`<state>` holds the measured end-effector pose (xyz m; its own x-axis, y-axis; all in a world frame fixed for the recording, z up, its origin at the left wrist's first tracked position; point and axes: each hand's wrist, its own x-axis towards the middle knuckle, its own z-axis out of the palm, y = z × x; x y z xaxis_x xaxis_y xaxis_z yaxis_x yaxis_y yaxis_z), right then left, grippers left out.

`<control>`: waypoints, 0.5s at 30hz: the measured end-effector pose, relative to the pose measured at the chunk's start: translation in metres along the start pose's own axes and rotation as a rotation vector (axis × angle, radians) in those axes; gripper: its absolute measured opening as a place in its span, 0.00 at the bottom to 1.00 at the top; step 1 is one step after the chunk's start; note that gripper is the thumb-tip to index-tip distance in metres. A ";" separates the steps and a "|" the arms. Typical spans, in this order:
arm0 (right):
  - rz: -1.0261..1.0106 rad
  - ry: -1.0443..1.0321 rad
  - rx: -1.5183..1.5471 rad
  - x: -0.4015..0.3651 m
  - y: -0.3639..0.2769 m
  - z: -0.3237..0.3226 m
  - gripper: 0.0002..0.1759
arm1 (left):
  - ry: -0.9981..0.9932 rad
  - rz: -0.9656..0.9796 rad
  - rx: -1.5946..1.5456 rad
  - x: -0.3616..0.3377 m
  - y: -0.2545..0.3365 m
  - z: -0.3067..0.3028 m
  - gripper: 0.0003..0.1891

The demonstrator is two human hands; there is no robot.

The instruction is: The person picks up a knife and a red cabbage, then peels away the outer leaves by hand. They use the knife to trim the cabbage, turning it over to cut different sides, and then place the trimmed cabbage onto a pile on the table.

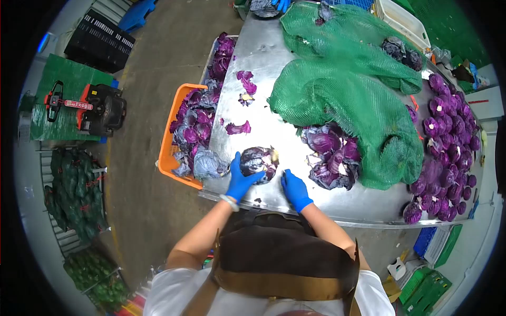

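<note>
Head view: my left hand (241,180) is clamping the near-left side of a purple cabbage (255,161), which is resting on the metal tabletop (258,113). My right hand (296,190) is hovering just right of it, fingers curled; whether they are gripping anything, I cannot tell. Green netting (327,100) is lying beyond, rightward.
</note>
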<state>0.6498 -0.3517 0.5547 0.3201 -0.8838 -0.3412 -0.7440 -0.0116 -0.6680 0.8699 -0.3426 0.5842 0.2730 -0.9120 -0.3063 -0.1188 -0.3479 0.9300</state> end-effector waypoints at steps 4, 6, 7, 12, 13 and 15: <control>-0.081 0.046 -0.060 0.016 0.012 -0.009 0.16 | 0.242 -0.019 -0.019 0.015 -0.001 0.037 0.61; -0.048 0.001 -0.191 0.019 0.022 -0.032 0.19 | 0.067 -0.018 -0.179 0.028 -0.006 0.014 0.58; -0.022 -0.015 -0.179 0.020 0.024 -0.039 0.18 | -0.004 -0.078 -0.237 0.025 0.013 0.005 0.56; 0.115 0.225 -0.048 0.019 0.062 -0.020 0.17 | -0.151 -0.015 -0.235 0.020 -0.009 -0.031 0.57; 0.145 0.161 -0.031 0.010 0.055 -0.036 0.17 | -0.096 -0.043 -0.271 0.016 -0.002 -0.037 0.57; 0.023 0.085 -0.056 -0.002 0.064 -0.045 0.15 | -0.025 -0.078 -0.344 0.018 -0.017 -0.035 0.57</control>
<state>0.5754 -0.3715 0.5420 0.2534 -0.9205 -0.2976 -0.7828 -0.0144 -0.6221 0.9103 -0.3455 0.5699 0.2447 -0.8919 -0.3804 0.2309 -0.3274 0.9162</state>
